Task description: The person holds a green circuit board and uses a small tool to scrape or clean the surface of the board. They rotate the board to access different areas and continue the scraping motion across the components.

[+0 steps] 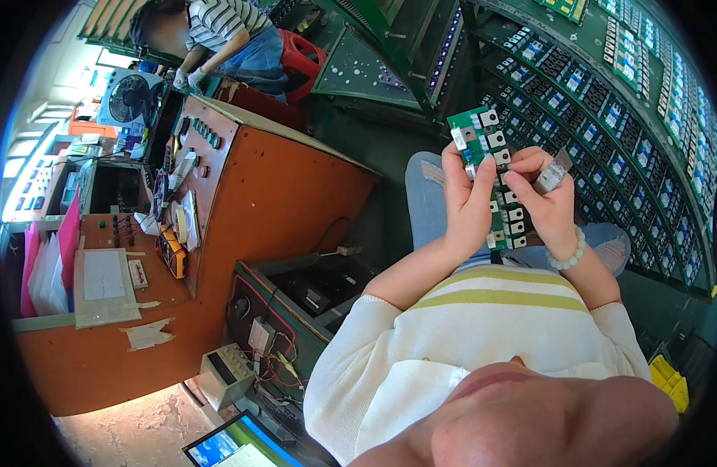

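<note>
1. My left hand (pixel 469 204) is closed around the left edge of a long green board (pixel 492 177), held upright over my lap; the palm covers the board's lower left part.
2. My right hand (pixel 546 204) pinches the board's right edge, and a small grey block (pixel 553 172) sits between its thumb and fingers. I cannot tell what the block is.
3. White square parts run down the board; those behind my fingers are hidden.
4. A bead bracelet (pixel 570 254) circles my right wrist.
5. Racks (pixel 631 101) of similar boards curve along the right, blurring toward the rim.
6. An orange console (pixel 273 187) stands well to the left, with a meter (pixel 227 375) and tangled wires below it.
7. At top left another person (pixel 218 35) bends over; their face is blurred, and their hands are too small to read.
</note>
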`<state>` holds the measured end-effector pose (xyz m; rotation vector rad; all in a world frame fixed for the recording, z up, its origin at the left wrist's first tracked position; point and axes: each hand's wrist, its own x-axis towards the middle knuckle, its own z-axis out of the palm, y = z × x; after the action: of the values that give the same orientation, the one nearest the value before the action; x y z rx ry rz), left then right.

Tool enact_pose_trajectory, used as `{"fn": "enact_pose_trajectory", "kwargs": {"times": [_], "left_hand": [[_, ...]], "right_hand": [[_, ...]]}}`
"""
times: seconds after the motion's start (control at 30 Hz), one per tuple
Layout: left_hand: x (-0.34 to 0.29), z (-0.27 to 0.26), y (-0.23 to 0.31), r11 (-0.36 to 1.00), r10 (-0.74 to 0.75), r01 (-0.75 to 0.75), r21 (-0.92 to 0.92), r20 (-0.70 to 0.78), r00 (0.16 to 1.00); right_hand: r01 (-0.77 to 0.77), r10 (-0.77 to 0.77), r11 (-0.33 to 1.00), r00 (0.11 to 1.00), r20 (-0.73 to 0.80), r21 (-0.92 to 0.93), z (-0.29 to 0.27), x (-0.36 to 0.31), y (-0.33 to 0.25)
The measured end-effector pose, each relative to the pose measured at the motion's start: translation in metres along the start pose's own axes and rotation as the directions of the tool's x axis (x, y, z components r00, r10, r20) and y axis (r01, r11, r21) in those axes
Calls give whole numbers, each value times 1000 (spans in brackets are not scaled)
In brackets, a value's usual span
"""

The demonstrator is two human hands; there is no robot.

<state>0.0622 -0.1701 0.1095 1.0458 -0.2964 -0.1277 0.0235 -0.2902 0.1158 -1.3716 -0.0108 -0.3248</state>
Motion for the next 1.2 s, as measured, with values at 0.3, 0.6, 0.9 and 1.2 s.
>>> {"fn": "enact_pose_trajectory", "kwargs": {"times": [0.3, 0.6, 0.9, 1.2], "left_hand": [[-4, 1, 0, 999, -36, 35, -30, -1, 999], [-6, 1, 2, 998, -38, 38, -40, 5, 999], [-5, -3, -4, 995, -46, 46, -83, 3, 999], [-4, -2, -2, 993, -58, 57, -107, 0, 998]], "right_hand": [[6, -5, 1000, 1000, -7, 23, 0, -3, -1], [9, -9, 1000, 1000, -13, 16, 1, -5, 0], [-33, 34, 999, 999, -35, 12, 4, -5, -5], [-74, 73, 997, 996, -57, -23, 4, -3, -3]]}}
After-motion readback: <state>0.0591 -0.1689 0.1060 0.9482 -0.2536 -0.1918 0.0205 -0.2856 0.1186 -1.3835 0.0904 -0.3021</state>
